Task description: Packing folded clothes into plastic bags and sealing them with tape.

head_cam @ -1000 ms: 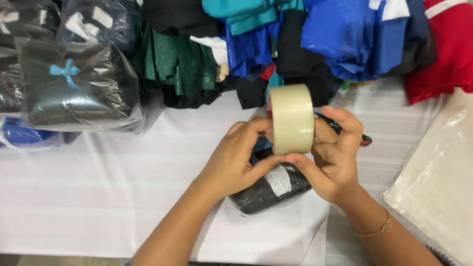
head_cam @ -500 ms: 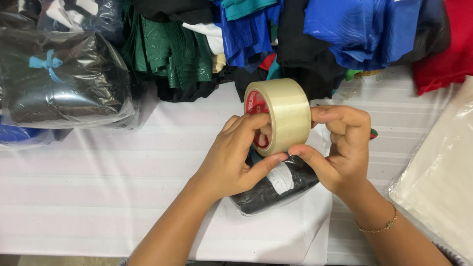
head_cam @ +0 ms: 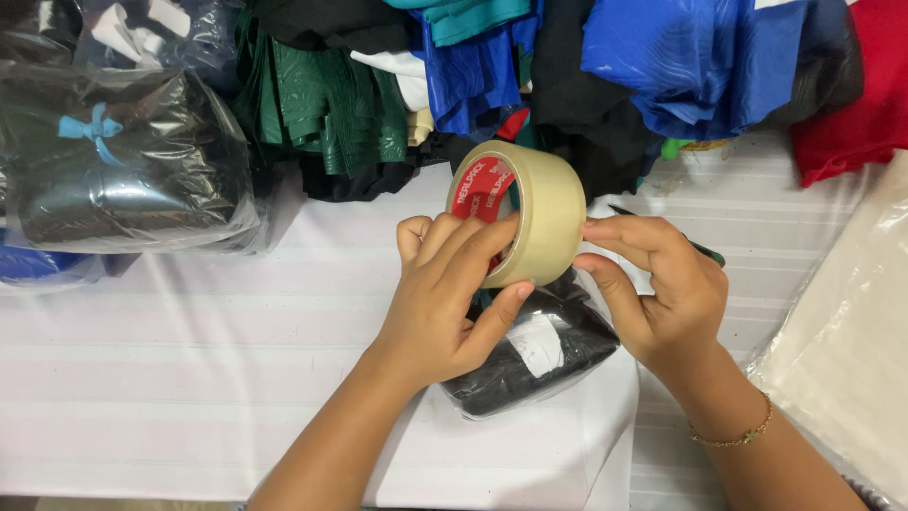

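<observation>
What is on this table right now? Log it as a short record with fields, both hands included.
left hand: holds the roll of tape, fingers through its core
right hand: fingertips on the roll's outer face
under the hands: black bagged bundle with a white label, lying on a flat white bag
far edge: pile of folded clothes in blue, green, black, red
left: black garment in clear plastic with a blue bow
surface: white striped table

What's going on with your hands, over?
Left hand gripping tape roll. Right hand fingers pinching its outer edge. Black bagged garment underneath.
</observation>
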